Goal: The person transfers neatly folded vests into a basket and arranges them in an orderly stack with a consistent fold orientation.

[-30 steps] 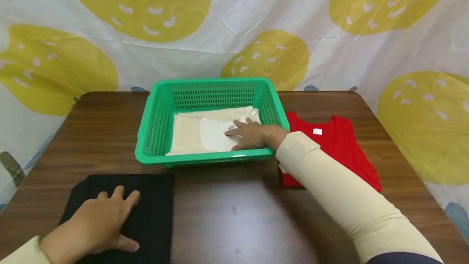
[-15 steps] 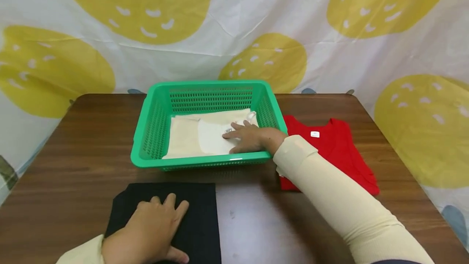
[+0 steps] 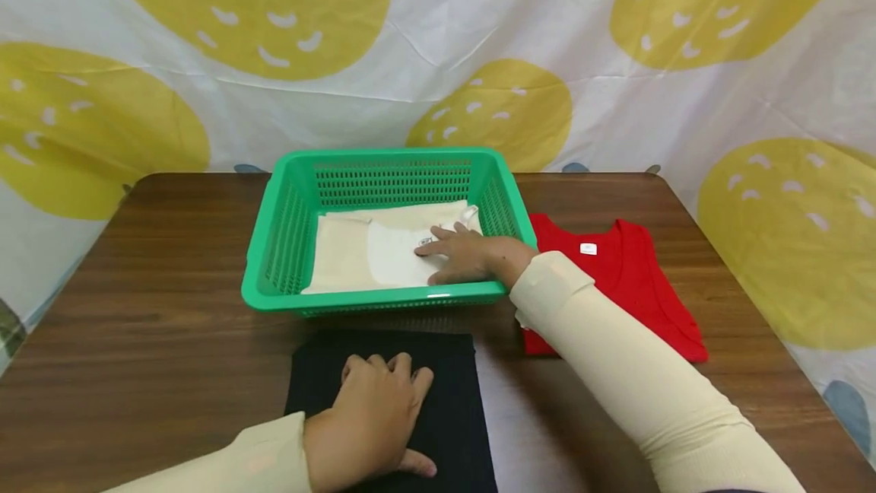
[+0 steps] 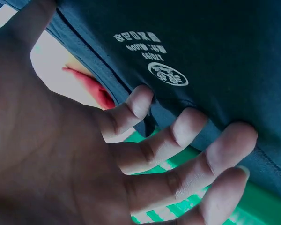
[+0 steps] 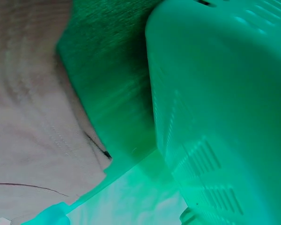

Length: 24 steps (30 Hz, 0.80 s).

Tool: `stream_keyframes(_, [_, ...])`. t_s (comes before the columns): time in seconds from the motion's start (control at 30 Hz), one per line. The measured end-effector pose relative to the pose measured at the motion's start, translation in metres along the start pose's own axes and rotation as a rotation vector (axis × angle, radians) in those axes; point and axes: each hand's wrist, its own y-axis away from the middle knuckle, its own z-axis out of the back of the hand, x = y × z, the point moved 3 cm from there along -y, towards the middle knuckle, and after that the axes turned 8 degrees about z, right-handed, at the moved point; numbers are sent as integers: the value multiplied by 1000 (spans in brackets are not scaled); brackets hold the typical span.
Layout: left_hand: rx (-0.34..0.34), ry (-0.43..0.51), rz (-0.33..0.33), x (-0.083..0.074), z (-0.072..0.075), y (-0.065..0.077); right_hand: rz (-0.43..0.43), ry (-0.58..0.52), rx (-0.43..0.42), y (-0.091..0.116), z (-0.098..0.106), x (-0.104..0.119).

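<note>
Spread over a folded black garment (image 3: 452, 402) at the near middle of the table, my left hand (image 3: 369, 417) touches it with its fingertips. The left wrist view shows those fingertips against the dark cloth, beside a white printed label (image 4: 167, 74). My right hand (image 3: 465, 253) reaches over the near right rim of a green basket (image 3: 274, 300) and rests flat on a folded cream garment (image 3: 342, 249) with a white panel. In the right wrist view the basket (image 5: 210, 93) wall fills the right side, and the right hand's fingers are out of sight.
A folded red garment (image 3: 633, 287) lies on the table right of the basket, partly behind my right sleeve (image 3: 616, 356). The brown table (image 3: 171, 265) ends at a white curtain (image 3: 308, 116) with yellow shapes.
My left hand and the black garment have slid right, from the left side to in front of the basket. My right hand stays on the cream garment.
</note>
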Motion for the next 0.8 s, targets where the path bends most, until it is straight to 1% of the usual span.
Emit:
stream_keyframes(0.13, [17,-4,-14,-12,10,-10,-4,3,-7,0,0,1])
stream_keyframes(0.27, [41,7,-28,-21,16,-17,-7,10,1,1,-1,1])
stream_keyframes(0.4, [26,17,-29,-26,21,-21,-7,25,0,4,0,1])
stream_keyframes(0.5, [9,29,-40,-27,23,-20,-15,24,-6,8,0,2])
stream_keyframes(0.57, [-11,54,-74,-24,24,-17,-24,19,-5,10,0,3])
stream_keyframes(0.63, [-28,115,-126,-16,23,-12,-32,20,-5,12,1,3])
stream_keyframes(0.73, [-55,259,-193,3,21,-3,-20,40,-12,13,2,6])
stream_keyframes(0.8, [-80,365,-214,19,17,3,-7,52,-17,13,3,8])
